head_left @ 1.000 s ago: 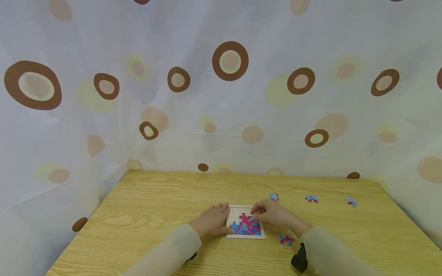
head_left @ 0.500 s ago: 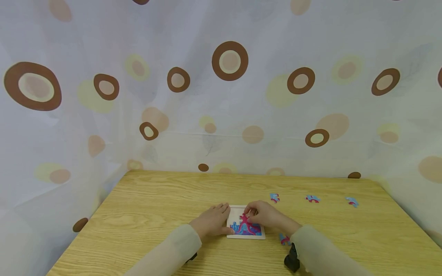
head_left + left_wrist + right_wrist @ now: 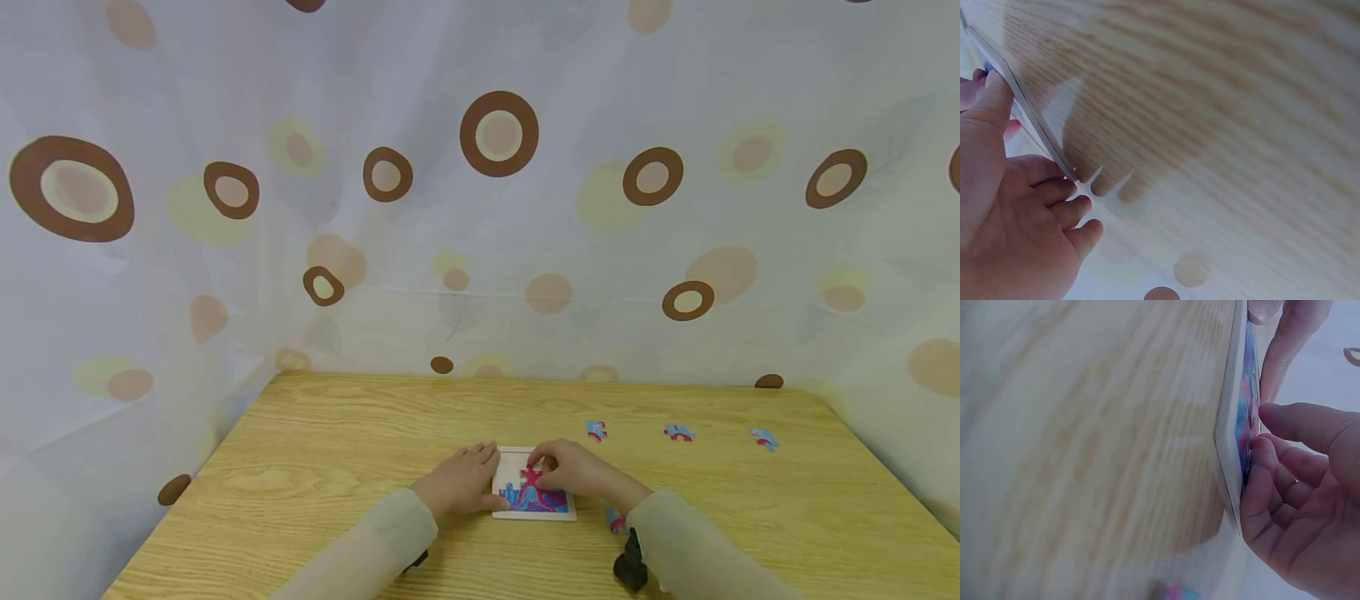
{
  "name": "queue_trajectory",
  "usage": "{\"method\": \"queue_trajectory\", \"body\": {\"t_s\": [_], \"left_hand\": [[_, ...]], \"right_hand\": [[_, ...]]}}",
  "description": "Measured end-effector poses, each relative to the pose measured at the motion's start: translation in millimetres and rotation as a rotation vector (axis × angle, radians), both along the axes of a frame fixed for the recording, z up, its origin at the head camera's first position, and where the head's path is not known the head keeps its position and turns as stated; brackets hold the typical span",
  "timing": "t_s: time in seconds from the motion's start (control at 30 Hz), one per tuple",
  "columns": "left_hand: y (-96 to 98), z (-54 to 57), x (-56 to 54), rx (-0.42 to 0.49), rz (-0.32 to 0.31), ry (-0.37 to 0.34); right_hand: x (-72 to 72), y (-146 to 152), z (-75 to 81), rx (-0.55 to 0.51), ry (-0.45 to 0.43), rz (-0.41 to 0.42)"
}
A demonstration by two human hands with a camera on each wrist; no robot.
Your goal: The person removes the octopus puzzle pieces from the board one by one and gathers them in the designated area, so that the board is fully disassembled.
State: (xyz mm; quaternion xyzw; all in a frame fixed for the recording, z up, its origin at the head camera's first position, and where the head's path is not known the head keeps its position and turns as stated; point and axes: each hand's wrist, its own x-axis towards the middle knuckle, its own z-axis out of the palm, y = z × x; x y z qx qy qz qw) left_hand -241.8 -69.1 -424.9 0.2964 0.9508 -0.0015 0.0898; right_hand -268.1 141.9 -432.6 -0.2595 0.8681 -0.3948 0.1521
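Note:
A pale-framed puzzle tray [image 3: 534, 516] lies on the table, its front filled by a blue, purple and red picture. My left hand [image 3: 459, 481] rests along the tray's left side, thumb on the front left corner. In the left wrist view the left fingers [image 3: 1072, 212] reach past the tray edge [image 3: 1041, 128]. My right hand [image 3: 573, 468] is over the tray's right half, thumb and index finger pinching at a mostly hidden puzzle piece beside the red middle piece [image 3: 530, 477]. The right wrist view shows the right thumb [image 3: 1288, 422] close above the coloured surface.
Three loose puzzle pieces lie in a row behind and to the right: the near one [image 3: 596, 430], the middle one [image 3: 678, 432] and the far right one [image 3: 764, 439]. Another piece [image 3: 617, 521] lies partly under the right wrist. A patterned curtain [image 3: 480, 233] hangs behind the table.
My right hand has moved left over the tray, from its right edge toward the red middle piece, then shifted only slightly. The left hand has stayed in place.

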Motion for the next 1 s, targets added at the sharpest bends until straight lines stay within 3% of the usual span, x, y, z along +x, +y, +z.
{"method": "queue_trajectory", "body": {"t_s": [0.33,0.6,1.0], "left_hand": [[-1.3,-3.4,-2.9,0.016,-0.004,-0.017],[0.2,1.1,0.0,-0.002,0.014,-0.024],[0.0,-0.2,-0.8,-0.009,0.014,-0.030]], "right_hand": [[0.0,2.6,3.3,-0.102,-0.053,-0.027],[0.5,3.0,3.1,-0.205,-0.069,-0.047],[3.1,8.0,0.3,-0.187,-0.109,-0.172]]}}
